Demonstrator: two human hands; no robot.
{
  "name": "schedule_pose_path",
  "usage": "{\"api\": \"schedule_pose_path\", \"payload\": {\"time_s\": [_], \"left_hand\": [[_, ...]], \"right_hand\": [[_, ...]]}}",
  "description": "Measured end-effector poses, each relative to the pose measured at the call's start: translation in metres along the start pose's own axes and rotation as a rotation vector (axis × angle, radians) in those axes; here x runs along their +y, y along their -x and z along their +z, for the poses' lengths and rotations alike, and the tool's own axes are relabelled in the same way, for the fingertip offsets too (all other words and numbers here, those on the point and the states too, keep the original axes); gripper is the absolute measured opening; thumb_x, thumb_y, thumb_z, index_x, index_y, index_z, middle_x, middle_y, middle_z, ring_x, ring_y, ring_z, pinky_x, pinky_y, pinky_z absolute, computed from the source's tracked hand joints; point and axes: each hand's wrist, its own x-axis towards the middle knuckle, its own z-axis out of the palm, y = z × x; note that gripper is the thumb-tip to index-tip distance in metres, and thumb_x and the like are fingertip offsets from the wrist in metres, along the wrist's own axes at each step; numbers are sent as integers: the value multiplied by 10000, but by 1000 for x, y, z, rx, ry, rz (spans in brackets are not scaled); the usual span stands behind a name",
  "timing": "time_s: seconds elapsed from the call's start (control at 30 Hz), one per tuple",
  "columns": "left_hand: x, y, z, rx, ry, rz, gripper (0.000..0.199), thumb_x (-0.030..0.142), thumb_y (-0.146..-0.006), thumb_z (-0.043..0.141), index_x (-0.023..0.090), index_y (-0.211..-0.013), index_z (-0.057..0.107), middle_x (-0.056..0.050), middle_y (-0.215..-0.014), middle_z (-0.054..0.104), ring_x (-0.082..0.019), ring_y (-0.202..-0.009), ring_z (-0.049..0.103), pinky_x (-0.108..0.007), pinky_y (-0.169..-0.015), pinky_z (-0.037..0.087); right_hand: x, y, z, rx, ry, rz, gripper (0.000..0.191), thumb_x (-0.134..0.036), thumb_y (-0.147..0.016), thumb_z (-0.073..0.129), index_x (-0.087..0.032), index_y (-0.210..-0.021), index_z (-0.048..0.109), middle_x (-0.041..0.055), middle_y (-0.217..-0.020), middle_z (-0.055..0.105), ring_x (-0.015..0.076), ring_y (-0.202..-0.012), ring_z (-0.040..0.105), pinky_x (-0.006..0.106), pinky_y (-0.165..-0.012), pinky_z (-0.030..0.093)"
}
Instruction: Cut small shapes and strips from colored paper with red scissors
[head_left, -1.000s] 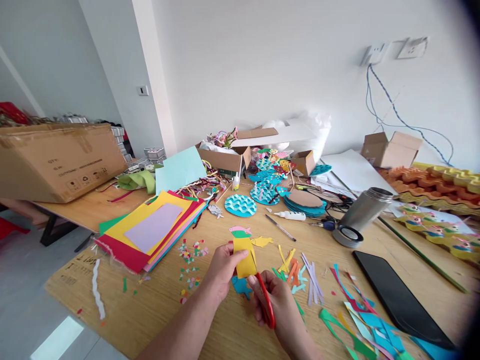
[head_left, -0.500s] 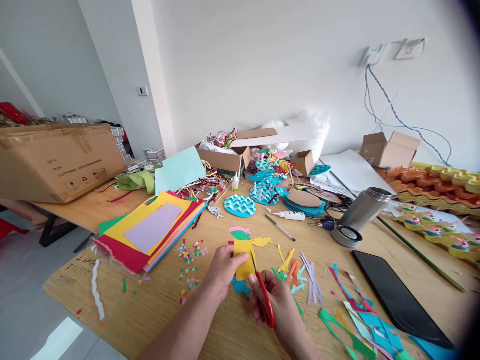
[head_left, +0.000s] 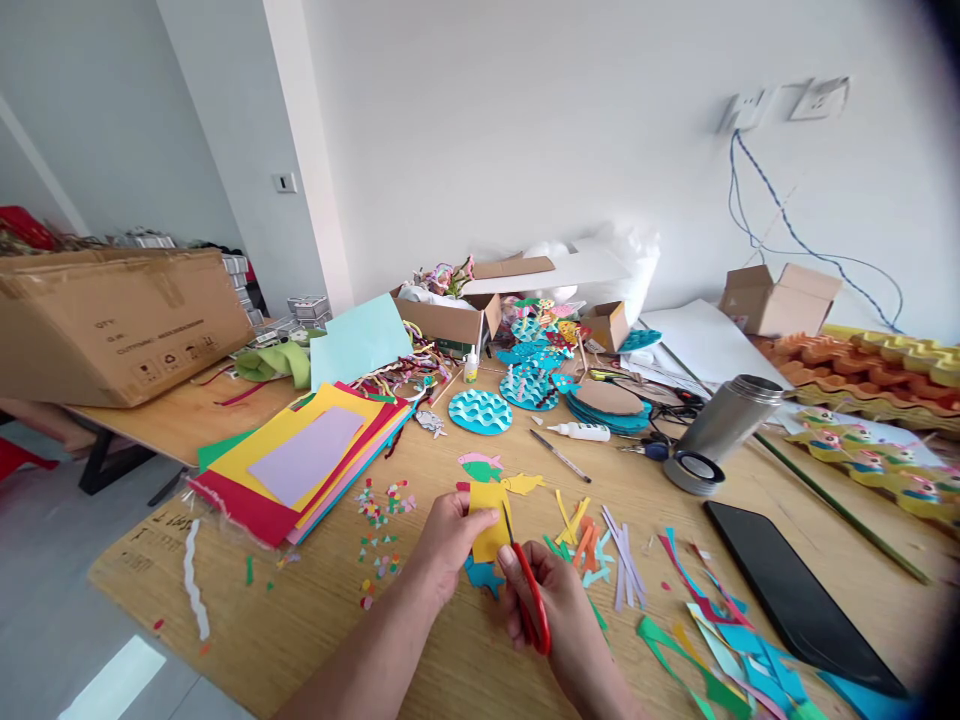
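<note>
Since a second ago, the small piece of yellow paper (head_left: 486, 545) has shifted slightly toward the wearer, and the scissors (head_left: 533, 588) have shifted with it. The flat, smooth rectangle is held above the middle of the table (head_left: 300, 630), pinched by the left hand (head_left: 444, 535), thumb on top. The right hand (head_left: 555, 590) is curled around the scissors' glossy red plastic handles, the slim metal blades at the paper's right edge.

Just beyond lie a flat yellow paper fish (head_left: 523, 483) and a pink-and-green paper shape (head_left: 481, 466); a blue paper cutout (head_left: 484, 576) shows beneath. Left are tiny paper dots and triangles (head_left: 386, 508), then overlapping coloured sheets (head_left: 304, 460). Right are thin lilac strips (head_left: 626, 560) and a glossy black slab-shaped device (head_left: 802, 595). Farther back sit a blue disc with wavy ridges (head_left: 481, 411) and a tilted, brushed-metal cylinder (head_left: 731, 420). The table has a pale wood grain.
</note>
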Motion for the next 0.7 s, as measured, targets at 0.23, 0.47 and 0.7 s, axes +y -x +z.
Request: {"api": "schedule_pose_path", "payload": {"time_s": [0.23, 0.47, 0.7], "left_hand": [[-2, -1, 0, -23, -2, 21, 157, 268, -627, 638, 143, -595, 550, 29, -522, 501, -91, -480, 406, -229, -477, 289], [0, 2, 2, -20, 9, 4, 143, 257, -630, 632, 143, -607, 549, 18, -536, 518, -96, -490, 428, -233, -484, 302], [-1, 1, 3, -21, 18, -6, 151, 253, -618, 648, 136, -599, 554, 15, -542, 522, -88, -496, 437, -222, -481, 311]], "right_hand": [[-2, 1, 0, -9, -56, 9, 505, -653, -610, 664, -190, -666, 472, -62, -438, 564, 78, -286, 483, 165, -280, 322], [-5, 4, 0, -17, -100, -4, 439, -550, -613, 719, -189, -648, 471, -74, -437, 556, 67, -286, 466, 164, -289, 358], [-3, 3, -1, 6, -74, 26, 447, -533, -588, 733, -202, -608, 433, -88, -388, 524, 65, -254, 439, 153, -251, 320]]}}
